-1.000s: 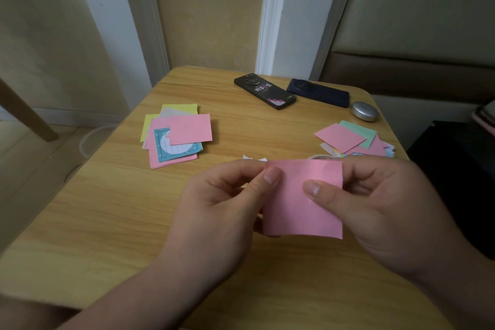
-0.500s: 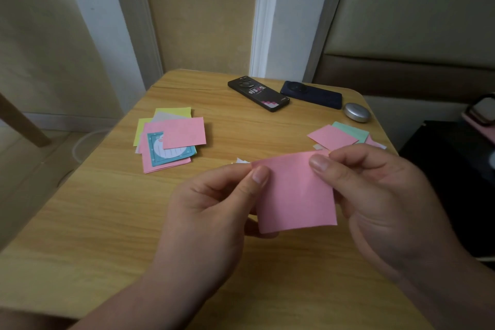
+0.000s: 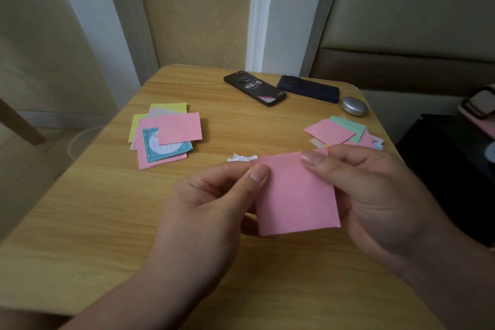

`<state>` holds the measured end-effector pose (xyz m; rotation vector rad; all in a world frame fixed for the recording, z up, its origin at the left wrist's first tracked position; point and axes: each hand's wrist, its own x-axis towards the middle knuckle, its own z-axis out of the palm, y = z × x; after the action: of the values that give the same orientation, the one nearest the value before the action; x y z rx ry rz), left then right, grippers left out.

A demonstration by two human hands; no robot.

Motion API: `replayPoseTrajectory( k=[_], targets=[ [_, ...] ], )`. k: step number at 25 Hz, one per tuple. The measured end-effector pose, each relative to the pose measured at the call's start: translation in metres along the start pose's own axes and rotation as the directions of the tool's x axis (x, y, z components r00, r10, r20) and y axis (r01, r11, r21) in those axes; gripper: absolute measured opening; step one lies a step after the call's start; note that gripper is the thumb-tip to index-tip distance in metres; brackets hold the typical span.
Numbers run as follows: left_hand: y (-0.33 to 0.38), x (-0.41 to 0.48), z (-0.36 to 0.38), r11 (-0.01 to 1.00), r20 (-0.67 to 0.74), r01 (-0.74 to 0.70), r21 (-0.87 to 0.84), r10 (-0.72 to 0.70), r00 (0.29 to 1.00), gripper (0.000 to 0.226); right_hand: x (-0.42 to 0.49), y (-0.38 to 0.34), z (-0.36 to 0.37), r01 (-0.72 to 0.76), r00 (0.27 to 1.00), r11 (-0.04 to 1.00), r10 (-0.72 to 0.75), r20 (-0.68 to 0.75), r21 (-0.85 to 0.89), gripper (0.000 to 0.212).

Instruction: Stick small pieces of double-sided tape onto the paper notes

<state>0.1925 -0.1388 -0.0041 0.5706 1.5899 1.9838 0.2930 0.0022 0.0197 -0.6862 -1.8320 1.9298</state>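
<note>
Both hands hold a pink note (image 3: pixel 294 195) above the table (image 3: pixel 93 222): the left hand (image 3: pixel 214 209) pinches its upper left corner, the right hand (image 3: pixel 375 195) its top edge. The black phone (image 3: pixel 254 88) carries pink-and-white lettering, too blurred to read. White scraps (image 3: pixel 241 157), perhaps tape backing, lie just behind the note.

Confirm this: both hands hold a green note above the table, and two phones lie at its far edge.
Wrong colour: the head view shows a pink note, not a green one. The left hand and right hand pinch it above the table, and the black phone and dark blue phone lie at its far edge.
</note>
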Motion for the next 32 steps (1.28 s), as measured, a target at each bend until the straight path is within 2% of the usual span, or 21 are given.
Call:
replayPoseTrajectory(
  k=[2, 5, 8, 10, 12, 14, 17, 20, 24, 28, 30, 32],
  targets=[
    [0.0, 0.0, -0.001, 1.0, 0.028, 0.012, -0.009, -0.011, 1.0, 0.016, 0.0, 0.001, -0.001, 0.028, 1.0, 0.995, -0.028, 0.002, -0.099, 0.035],
    [-0.001, 0.002, -0.004, 0.999, 0.114, 0.042, -0.009, -0.041, 0.993, 0.016, 0.001, 0.001, 0.0, 0.168, 0.984, 0.947, -0.177, -0.006, -0.273, 0.035],
    [-0.005, 0.004, -0.003, 0.994, 0.165, 0.109, 0.015, -0.11, 0.98, 0.025, 0.002, 0.004, 0.002, 0.252, 0.966, 0.911, -0.257, 0.029, -0.326, 0.03],
    [-0.005, 0.004, -0.002, 0.993, 0.134, 0.119, -0.002, -0.118, 0.984, 0.028, 0.0, 0.002, 0.004, 0.199, 0.98, 0.942, -0.189, 0.061, -0.272, 0.028],
    [-0.005, 0.004, -0.003, 0.992, 0.1, 0.117, -0.046, -0.112, 0.989, 0.029, -0.002, -0.004, 0.005, 0.049, 0.984, 0.979, -0.013, 0.177, -0.198, 0.029],
    [-0.005, 0.006, -0.005, 0.993, 0.087, 0.107, -0.044, -0.103, 0.991, 0.027, -0.003, -0.008, 0.004, -0.02, 0.952, 0.95, 0.113, 0.284, -0.312, 0.038],
    [-0.004, 0.008, -0.009, 0.985, 0.213, 0.164, -0.048, -0.15, 0.965, 0.021, -0.002, -0.012, 0.002, 0.056, 0.96, 0.889, 0.078, 0.27, -0.455, 0.055],
    [-0.002, 0.008, -0.012, 0.982, 0.32, 0.181, -0.048, -0.156, 0.935, 0.022, -0.002, -0.017, -0.001, 0.088, 0.963, 0.863, 0.055, 0.265, -0.498, 0.058],
    [0.005, 0.006, -0.016, 0.993, 0.294, 0.116, 0.012, -0.114, 0.949, 0.031, 0.002, -0.024, -0.007, 0.054, 0.923, 0.826, 0.173, 0.343, -0.561, 0.049],
    [0.007, 0.005, -0.015, 0.985, 0.251, 0.099, 0.144, -0.133, 0.959, 0.033, 0.006, -0.029, -0.013, 0.123, 0.869, 0.746, 0.238, 0.434, -0.655, 0.047],
    [0.006, 0.009, -0.019, 0.973, 0.267, 0.072, 0.217, -0.13, 0.955, 0.041, 0.007, -0.031, -0.015, 0.126, 0.845, 0.705, 0.292, 0.448, -0.698, 0.04],
    [0.005, 0.014, -0.025, 0.957, 0.303, 0.033, 0.29, -0.125, 0.945, 0.044, 0.009, -0.031, -0.017, 0.147, 0.859, 0.627, 0.302, 0.413, -0.765, 0.034]
  ],
)
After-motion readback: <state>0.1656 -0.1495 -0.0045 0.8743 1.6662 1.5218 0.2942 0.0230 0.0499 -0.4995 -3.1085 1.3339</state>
